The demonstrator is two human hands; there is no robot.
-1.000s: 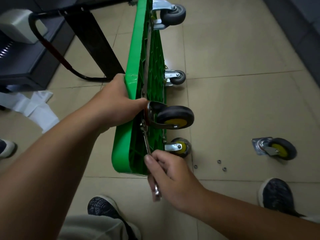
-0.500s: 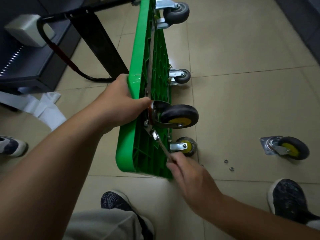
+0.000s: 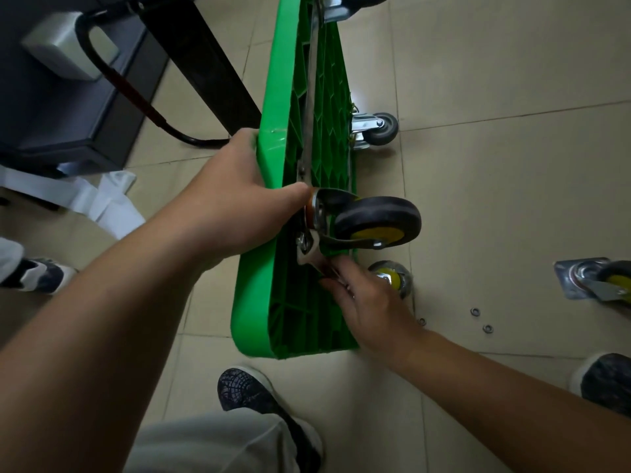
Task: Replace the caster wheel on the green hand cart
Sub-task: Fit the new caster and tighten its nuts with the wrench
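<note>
The green hand cart point(image 3: 252, 302) stands on its long edge on the tiled floor, ribbed underside facing right. My left hand point(image 3: 235, 199) grips its upper edge, thumb pressed against the mounting plate of a black caster with a yellow hub point(image 3: 379, 221). My right hand point(image 3: 368, 298) holds the handle of a metal wrench point(image 3: 309, 256); its jaw sits on a bolt just below that caster's plate. Another yellow-hub caster point(image 3: 392, 278) sits lower on the cart, partly hidden by my right hand. A loose caster point(image 3: 601, 281) lies on the floor at the right.
Small washers or nuts point(image 3: 481, 319) lie on the floor near the loose caster. A grey caster point(image 3: 375, 128) sits farther along the cart. The cart's black handle point(image 3: 136, 93) and dark furniture point(image 3: 68, 107) stand at left. My shoes point(image 3: 259, 397) are below, another shoe point(image 3: 37, 273) at left.
My right hand swung the wrench handle from pointing down toward me to pointing right, and slid up close to the bolt. My left hand kept its grip; the camera moved closer.
</note>
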